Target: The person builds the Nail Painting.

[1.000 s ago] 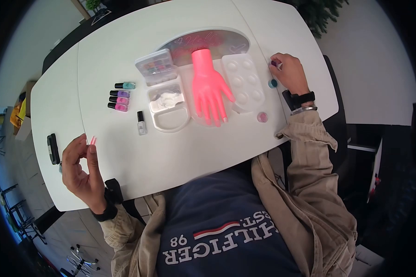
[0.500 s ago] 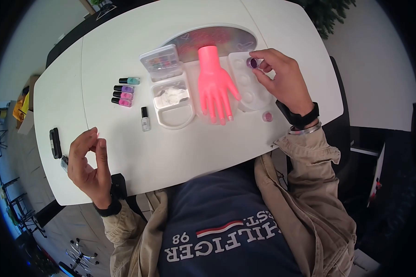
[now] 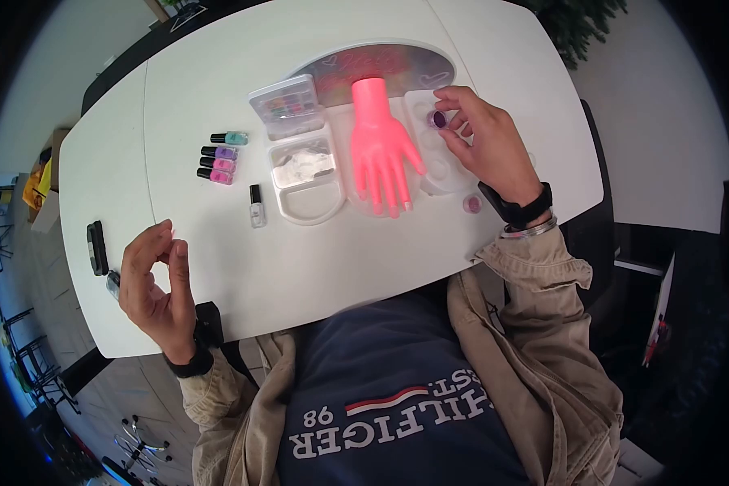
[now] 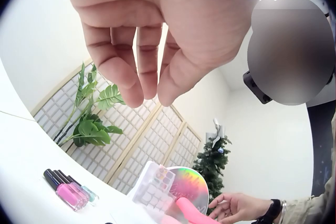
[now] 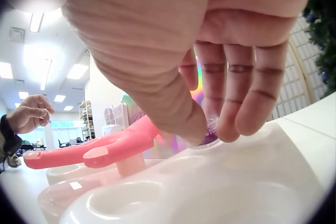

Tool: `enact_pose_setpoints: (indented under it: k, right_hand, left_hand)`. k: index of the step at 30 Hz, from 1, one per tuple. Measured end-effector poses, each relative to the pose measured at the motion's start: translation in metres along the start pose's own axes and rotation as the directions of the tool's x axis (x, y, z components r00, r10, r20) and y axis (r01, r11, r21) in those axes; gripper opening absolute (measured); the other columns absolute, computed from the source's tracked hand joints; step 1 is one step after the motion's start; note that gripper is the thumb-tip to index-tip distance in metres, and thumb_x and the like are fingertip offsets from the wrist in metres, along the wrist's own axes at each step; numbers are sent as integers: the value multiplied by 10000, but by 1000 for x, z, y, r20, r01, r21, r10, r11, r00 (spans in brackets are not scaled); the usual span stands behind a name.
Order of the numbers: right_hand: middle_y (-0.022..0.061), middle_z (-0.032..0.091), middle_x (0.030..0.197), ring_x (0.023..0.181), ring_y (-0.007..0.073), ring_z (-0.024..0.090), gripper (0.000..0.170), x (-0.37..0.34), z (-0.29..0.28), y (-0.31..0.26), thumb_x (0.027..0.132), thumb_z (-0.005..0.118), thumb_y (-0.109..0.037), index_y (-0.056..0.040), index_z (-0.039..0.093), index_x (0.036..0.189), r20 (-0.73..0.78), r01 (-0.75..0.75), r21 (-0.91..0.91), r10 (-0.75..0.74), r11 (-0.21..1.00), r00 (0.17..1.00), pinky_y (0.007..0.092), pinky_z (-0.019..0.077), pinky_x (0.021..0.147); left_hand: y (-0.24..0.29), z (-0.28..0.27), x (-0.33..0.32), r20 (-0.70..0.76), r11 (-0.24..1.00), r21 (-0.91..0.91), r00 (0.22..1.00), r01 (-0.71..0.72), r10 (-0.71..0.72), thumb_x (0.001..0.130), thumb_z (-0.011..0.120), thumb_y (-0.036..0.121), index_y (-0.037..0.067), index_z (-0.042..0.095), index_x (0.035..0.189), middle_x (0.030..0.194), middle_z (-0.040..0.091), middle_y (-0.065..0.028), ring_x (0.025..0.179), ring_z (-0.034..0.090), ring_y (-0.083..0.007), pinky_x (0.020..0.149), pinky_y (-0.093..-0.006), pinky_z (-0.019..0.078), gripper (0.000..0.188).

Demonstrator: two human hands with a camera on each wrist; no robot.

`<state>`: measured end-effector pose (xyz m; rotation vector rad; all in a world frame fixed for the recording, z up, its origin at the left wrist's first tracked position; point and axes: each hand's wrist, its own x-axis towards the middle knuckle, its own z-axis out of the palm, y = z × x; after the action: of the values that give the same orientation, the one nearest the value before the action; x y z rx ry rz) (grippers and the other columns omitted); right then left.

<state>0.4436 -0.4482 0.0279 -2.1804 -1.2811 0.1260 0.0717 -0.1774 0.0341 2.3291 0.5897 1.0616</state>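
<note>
My right hand (image 3: 500, 150) pinches a small clear jar with purple contents (image 3: 438, 120) between thumb and fingers, at the wells of the white palette (image 3: 444, 176). In the right wrist view the jar (image 5: 210, 138) is partly hidden by the fingertips, low over the palette. Just left of it stands the pink practice hand (image 3: 374, 142), its fingers toward the person. My left hand (image 3: 155, 287) is raised near the table's left front edge, thumb and fingertips close together around a tiny pink sliver (image 3: 172, 233); the left wrist view does not show that sliver.
Several polish bottles (image 3: 217, 164) lie at the left, and another bottle (image 3: 257, 206) nearer the tray of white material (image 3: 304, 165). An open clear case (image 3: 286, 108) adjoins that tray. A pink jar (image 3: 472, 203) sits right; a black object (image 3: 96, 248) lies far left.
My right hand has lifted the purple jar from the table's right side and carried it left to the palette. My left hand has turned slightly, so less of the pink piece shows.
</note>
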Motion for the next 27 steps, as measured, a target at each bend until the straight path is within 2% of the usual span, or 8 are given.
enact_pose_setpoints:
  k: [2, 5, 8, 10, 17, 20, 23, 27]
  right_hand:
    - [150, 803, 1169, 894, 299, 810, 491, 1, 1, 0, 939, 780, -3, -90, 610, 1391, -9, -2, 10, 2, 1000, 1000, 408, 644, 787]
    - [147, 803, 1134, 883, 316, 797, 391, 5, 4, 2, 953, 785, -32, -78, 659, 1321, -25, -2, 24, 3, 1000, 1000, 404, 633, 770]
    - [128, 803, 1097, 868, 337, 777, 216, 8, 5, 7, 975, 784, -88, -62, 732, 1184, 6, 58, -115, -58, 992, 998, 421, 622, 765]
    - [110, 801, 1068, 869, 347, 766, 128, 9, 11, 11, 992, 774, -139, -61, 764, 1093, -47, 95, -174, -105, 980, 993, 437, 615, 767]
    - [91, 797, 947, 899, 348, 762, 146, 13, 21, 7, 1008, 755, -215, -77, 802, 1010, -110, 68, -255, -98, 965, 989, 452, 604, 759]
    - [103, 839, 1129, 944, 328, 777, 154, 13, 18, 4, 982, 799, -162, -60, 835, 1090, -13, 0, -319, -4, 948, 1000, 426, 630, 856]
    - [96, 842, 1136, 963, 333, 764, 155, 15, 11, -8, 987, 783, -148, -57, 835, 1102, 66, -44, -373, 74, 927, 995, 442, 622, 869]
    - [130, 821, 1230, 986, 364, 757, 174, 5, 6, 5, 973, 803, -136, -51, 834, 1122, 3, 119, -313, -124, 942, 992, 447, 622, 874]
  left_hand:
    - [-1, -2, 0, 17, 1000, 4, 1000, 9, -9, 1008, 799, -19, -29, 760, 1131, 1197, 788, -176, 939, 740, -184, 795, -308, 598, 130]
    - [-4, -5, -3, 46, 1000, 1, 999, 29, -29, 1035, 763, -28, -25, 739, 1164, 1244, 769, -181, 1032, 727, -187, 880, -320, 594, 131]
    - [-3, -6, -3, 45, 999, 4, 998, 34, -34, 1037, 761, -27, -31, 741, 1150, 1235, 771, -185, 1049, 732, -197, 894, -323, 598, 115]
    - [-3, -6, -3, 53, 1000, 11, 998, 20, -21, 1037, 761, -26, -35, 743, 1144, 1227, 773, -187, 1053, 735, -203, 900, -323, 601, 108]
    - [-9, -7, -5, 34, 1000, 5, 999, -10, 10, 1026, 751, -66, -56, 747, 1138, 1206, 775, -194, 1051, 739, -220, 915, -333, 600, 113]
    - [-10, -6, -5, 25, 1000, -5, 1000, -10, 10, 1012, 754, -80, -50, 754, 1117, 1180, 781, -188, 1032, 753, -229, 901, -343, 609, 109]
    - [-8, -4, -4, 22, 1000, -4, 1000, 0, 0, 1003, 758, -86, -41, 762, 1095, 1149, 789, -182, 1015, 766, -238, 885, -351, 619, 103]
    - [-7, -6, -5, 61, 1000, -4, 998, -15, 15, 1020, 749, -83, -59, 752, 1123, 1176, 778, -194, 1044, 739, -219, 905, -340, 599, 106]
